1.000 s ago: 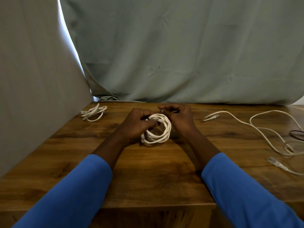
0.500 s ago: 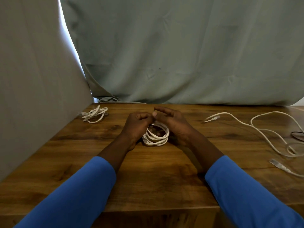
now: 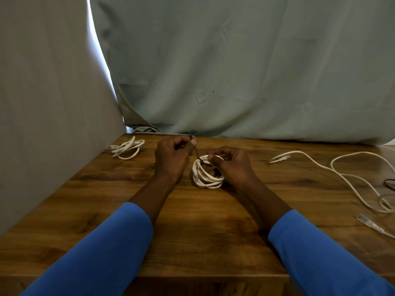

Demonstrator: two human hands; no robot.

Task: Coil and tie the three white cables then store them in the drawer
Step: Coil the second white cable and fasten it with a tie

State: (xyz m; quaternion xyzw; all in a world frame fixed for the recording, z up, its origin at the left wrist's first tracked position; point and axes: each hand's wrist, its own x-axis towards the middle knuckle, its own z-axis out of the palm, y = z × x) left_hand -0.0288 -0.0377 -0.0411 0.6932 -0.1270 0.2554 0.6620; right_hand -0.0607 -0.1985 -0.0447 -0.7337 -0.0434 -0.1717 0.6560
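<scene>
A coiled white cable (image 3: 203,178) stands on the wooden table (image 3: 192,231) at its middle. My right hand (image 3: 232,165) grips the coil's right side, thumb on top. A thin dark tie (image 3: 195,151) wraps the coil's upper left, and its tail runs up into my left hand (image 3: 172,158), which pinches it between thumb and fingers. A second coiled white cable (image 3: 127,148) lies at the far left of the table. A third white cable (image 3: 342,176) sprawls loose at the right, with a plug at each visible end.
A grey-green cloth (image 3: 245,71) hangs behind the table, and a pale panel (image 3: 49,103) walls off the left side. A dark loop (image 3: 390,183) lies at the right edge beside the loose cable. The table's front edge runs below my sleeves.
My hands have parted. The left hand has drawn the tie's tail up and to the left, away from the coil, while the right hand shifted right and now steadies the coil.
</scene>
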